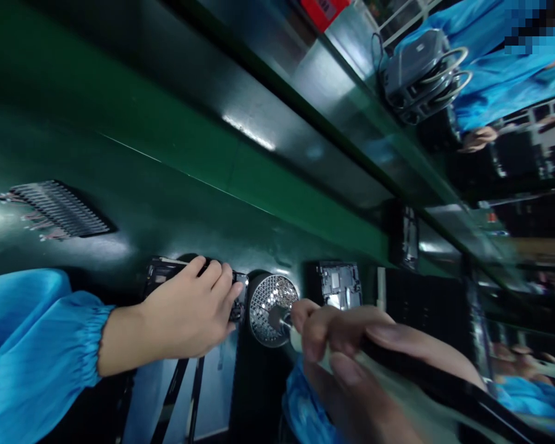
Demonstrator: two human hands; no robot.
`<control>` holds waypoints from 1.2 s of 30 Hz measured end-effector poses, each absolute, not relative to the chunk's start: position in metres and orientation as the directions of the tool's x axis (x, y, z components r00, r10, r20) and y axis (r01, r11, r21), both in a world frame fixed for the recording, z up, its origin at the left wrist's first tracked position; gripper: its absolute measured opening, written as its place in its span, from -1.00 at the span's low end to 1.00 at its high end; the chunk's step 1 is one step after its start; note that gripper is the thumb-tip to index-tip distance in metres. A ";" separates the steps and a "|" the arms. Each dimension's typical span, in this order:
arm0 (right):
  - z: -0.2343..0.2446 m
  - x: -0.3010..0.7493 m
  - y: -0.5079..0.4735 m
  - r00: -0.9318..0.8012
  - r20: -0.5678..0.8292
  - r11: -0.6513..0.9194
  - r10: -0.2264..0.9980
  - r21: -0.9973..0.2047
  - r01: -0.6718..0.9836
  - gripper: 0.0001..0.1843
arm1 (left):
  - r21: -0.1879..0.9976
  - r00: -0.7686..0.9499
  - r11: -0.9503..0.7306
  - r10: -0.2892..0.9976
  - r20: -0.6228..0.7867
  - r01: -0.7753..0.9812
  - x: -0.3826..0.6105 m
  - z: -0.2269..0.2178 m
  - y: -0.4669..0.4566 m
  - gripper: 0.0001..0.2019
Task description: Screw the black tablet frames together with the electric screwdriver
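Note:
My left hand (pixel 187 311), in a blue sleeve, lies over a dark phone frame (pixel 160 271) on the green bench, its fingers curled down on the frame's right end. My right hand (pixel 351 351) is wrapped round a black electric screwdriver (pixel 425 382). The screwdriver's tip (pixel 277 319) rests on a round metal screw tray (pixel 271 299) full of small holes, which stands between the two hands.
A second open phone frame (pixel 340 285) lies right of the screw tray. A black ribbed rack (pixel 58 209) sits at the left. Another person in blue (pixel 499 68) works at the far side, beside a grey device with cables (pixel 419 74). A green conveyor belt (pixel 240 166) runs across.

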State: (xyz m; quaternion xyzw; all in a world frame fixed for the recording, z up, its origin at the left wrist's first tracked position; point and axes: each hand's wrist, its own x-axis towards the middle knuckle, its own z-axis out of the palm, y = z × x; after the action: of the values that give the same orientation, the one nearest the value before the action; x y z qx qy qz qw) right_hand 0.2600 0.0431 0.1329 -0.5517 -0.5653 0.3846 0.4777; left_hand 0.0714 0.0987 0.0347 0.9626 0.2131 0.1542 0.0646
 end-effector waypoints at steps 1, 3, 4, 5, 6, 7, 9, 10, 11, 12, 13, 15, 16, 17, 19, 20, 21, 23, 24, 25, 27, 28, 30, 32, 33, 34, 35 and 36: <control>0.132 0.255 0.046 0.066 0.129 0.107 0.989 -0.957 0.269 -0.52 | 0.193 0.863 -0.900 0.430 0.263 0.390 0.072 0.035 0.098 -0.53; 0.128 0.245 0.051 0.056 0.134 0.114 0.989 -0.956 0.269 -0.53 | 0.197 0.866 -0.901 0.428 0.259 0.387 0.072 0.035 0.098 -0.52; 0.125 0.241 0.053 0.052 0.127 0.109 0.991 -0.959 0.262 -0.53 | 0.197 0.865 -0.901 0.427 0.262 0.386 0.072 0.034 0.098 -0.52; 0.122 0.239 0.053 0.052 0.113 0.096 0.992 -0.962 0.255 -0.53 | 0.196 0.864 -0.901 0.428 0.265 0.387 0.072 0.034 0.098 -0.52; 0.120 0.238 0.053 0.051 0.104 0.089 0.993 -0.964 0.249 -0.53 | 0.194 0.862 -0.901 0.430 0.269 0.389 0.072 0.033 0.098 -0.52; 0.118 0.237 0.052 0.051 0.099 0.083 0.994 -0.965 0.250 -0.52 | 0.191 0.861 -0.901 0.430 0.273 0.389 0.072 0.033 0.097 -0.53; 0.116 0.238 0.050 0.035 0.094 0.082 0.995 -0.963 0.258 -0.52 | 0.191 0.857 -0.902 0.429 0.286 0.387 0.072 0.032 0.097 -0.55; 0.116 0.239 0.049 0.027 0.094 0.084 0.995 -0.962 0.261 -0.52 | 0.193 0.854 -0.901 0.430 0.293 0.387 0.072 0.032 0.097 -0.56; 0.115 0.240 0.048 0.026 0.092 0.081 0.995 -0.960 0.266 -0.52 | 0.195 0.852 -0.901 0.430 0.299 0.387 0.071 0.031 0.097 -0.56; 0.115 0.240 0.048 0.025 0.088 0.078 0.996 -0.959 0.273 -0.51 | 0.197 0.850 -0.901 0.431 0.303 0.387 0.071 0.032 0.097 -0.56; 0.115 0.240 0.048 0.030 0.088 0.076 0.996 -0.958 0.278 -0.50 | 0.199 0.849 -0.900 0.433 0.304 0.388 0.071 0.032 0.097 -0.56; 0.115 0.240 0.049 0.030 0.100 0.088 0.995 -0.957 0.277 -0.48 | 0.202 0.850 -0.901 0.430 0.302 0.384 0.071 0.032 0.098 -0.57; 0.114 0.239 0.050 0.022 0.103 0.093 0.994 -0.957 0.275 -0.48 | 0.205 0.851 -0.901 0.429 0.301 0.382 0.072 0.032 0.098 -0.58; 0.114 0.239 0.050 0.018 0.108 0.099 0.994 -0.957 0.272 -0.47 | 0.209 0.852 -0.901 0.430 0.299 0.381 0.072 0.032 0.098 -0.58; 0.112 0.239 0.050 0.004 0.106 0.101 0.994 -0.958 0.268 -0.47 | 0.219 0.850 -0.899 0.432 0.300 0.380 0.072 0.032 0.097 -0.59; 0.111 0.238 0.049 0.012 0.107 0.099 0.994 -0.958 0.270 -0.48 | 0.225 0.849 -0.897 0.434 0.300 0.379 0.073 0.032 0.097 -0.59; 0.110 0.238 0.049 0.026 0.109 0.098 0.994 -0.957 0.273 -0.49 | 0.231 0.849 -0.896 0.436 0.299 0.379 0.073 0.032 0.097 -0.59; 0.108 0.238 0.048 0.041 0.122 0.105 0.992 -0.954 0.280 -0.52 | 0.237 0.851 -0.895 0.437 0.293 0.378 0.072 0.032 0.097 -0.58; 0.108 0.238 0.048 0.045 0.124 0.106 0.991 -0.952 0.286 -0.54 | 0.237 0.851 -0.895 0.437 0.292 0.378 0.072 0.032 0.096 -0.58; 0.108 0.238 0.047 0.042 0.125 0.108 0.991 -0.951 0.290 -0.55 | 0.234 0.851 -0.896 0.436 0.292 0.378 0.072 0.032 0.096 -0.58; 0.108 0.238 0.046 0.028 0.116 0.103 0.993 -0.950 0.294 -0.57 | 0.226 0.851 -0.897 0.436 0.294 0.381 0.072 0.032 0.095 -0.58; 0.109 0.238 0.046 0.025 0.111 0.099 0.994 -0.951 0.294 -0.58 | 0.222 0.850 -0.896 0.437 0.293 0.384 0.072 0.032 0.095 -0.58; 0.111 0.239 0.045 0.017 0.086 0.077 0.996 -0.949 0.305 -0.59 | 0.220 0.851 -0.895 0.440 0.287 0.389 0.072 0.033 0.095 -0.58; 0.113 0.238 0.045 0.012 0.064 0.056 0.998 -0.941 0.332 -0.59 | 0.221 0.849 -0.892 0.445 0.284 0.394 0.072 0.034 0.096 -0.59; 0.113 0.238 0.045 0.018 0.052 0.043 0.998 -0.936 0.350 -0.59 | 0.220 0.850 -0.893 0.444 0.284 0.393 0.072 0.034 0.096 -0.59; 0.113 0.237 0.044 0.042 0.053 0.034 0.998 -0.930 0.367 -0.58 | 0.220 0.851 -0.893 0.443 0.282 0.392 0.072 0.034 0.096 -0.60; 0.112 0.236 0.044 0.068 0.071 0.039 0.995 -0.924 0.380 -0.56 | 0.220 0.853 -0.894 0.440 0.281 0.390 0.072 0.035 0.096 -0.60; 0.111 0.236 0.043 0.095 0.092 0.049 0.991 -0.920 0.390 -0.54 | 0.219 0.854 -0.895 0.439 0.278 0.389 0.072 0.035 0.096 -0.60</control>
State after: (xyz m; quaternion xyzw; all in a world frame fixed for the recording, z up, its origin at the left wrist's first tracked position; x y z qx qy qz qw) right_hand 0.2358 0.0435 0.1115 -0.5974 -0.5779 0.3447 0.4363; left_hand 0.0717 0.0961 0.0348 0.9598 0.2156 0.1622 0.0774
